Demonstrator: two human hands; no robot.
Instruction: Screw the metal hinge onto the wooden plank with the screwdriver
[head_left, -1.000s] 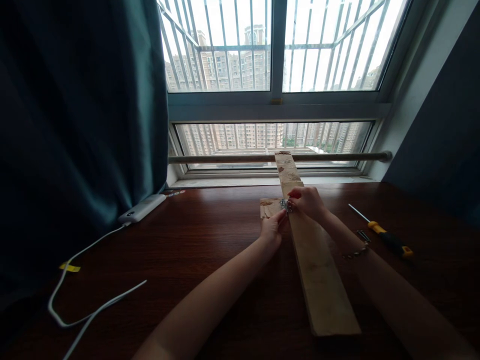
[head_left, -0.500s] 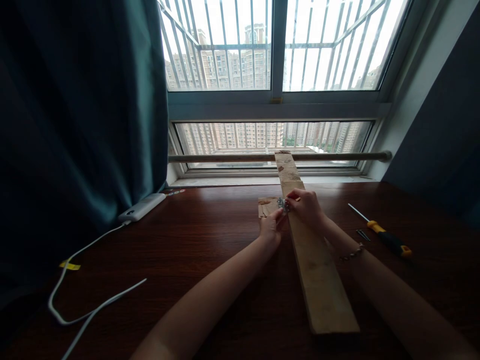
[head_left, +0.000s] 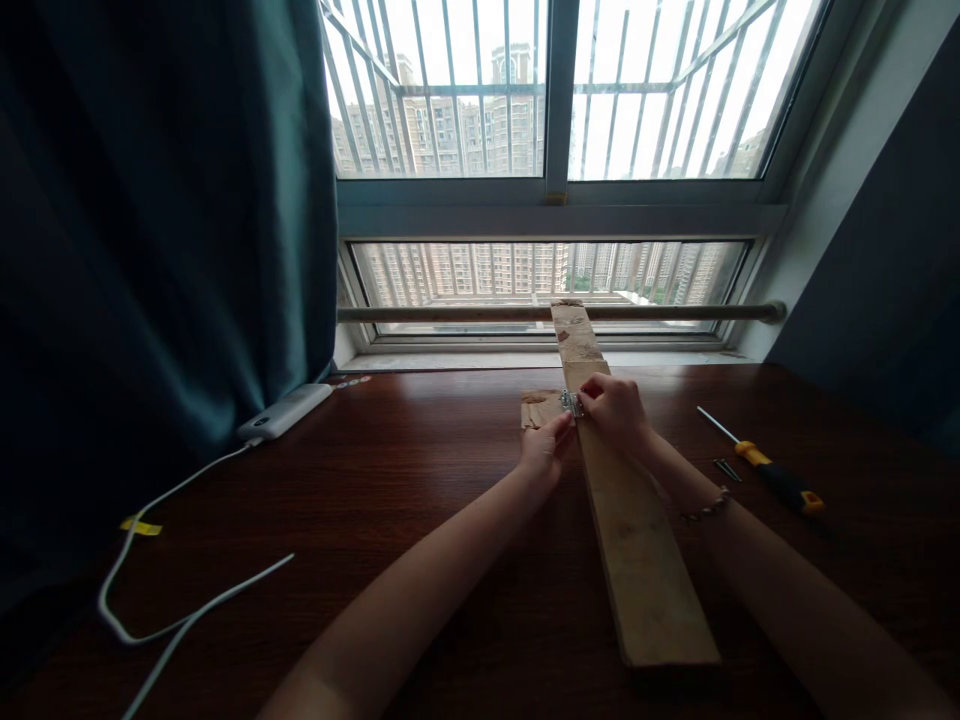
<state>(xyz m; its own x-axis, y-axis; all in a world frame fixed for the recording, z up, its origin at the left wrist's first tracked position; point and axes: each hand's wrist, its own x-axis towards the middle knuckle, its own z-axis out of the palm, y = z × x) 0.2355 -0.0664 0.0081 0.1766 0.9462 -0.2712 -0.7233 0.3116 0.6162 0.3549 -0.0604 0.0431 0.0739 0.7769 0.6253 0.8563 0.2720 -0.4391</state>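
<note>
A small silvery metal hinge [head_left: 571, 403] lies across the joint between a short wood block [head_left: 537, 411] and a long pale wooden board [head_left: 645, 560]. My left hand [head_left: 544, 450] is closed, its thumb and finger at the hinge's near edge beside the block. From the right, my right hand [head_left: 616, 405] pinches the hinge's right side, with its wrist over the board. The fingertips partly cover the hinge, so its exact seating on the wood is hard to see.
On the dark wooden table [head_left: 390, 470], a yellow-and-black screwdriver [head_left: 776, 477] and several screws [head_left: 727, 469] lie to the right. A white power bank [head_left: 286, 411] with a white cable [head_left: 180, 480] is at left, by the curtain [head_left: 225, 200]. Windows stand behind.
The hinge has turned and shifted slightly in my fingers, its right side now nearer the board. The short block sits slightly farther right in view.
</note>
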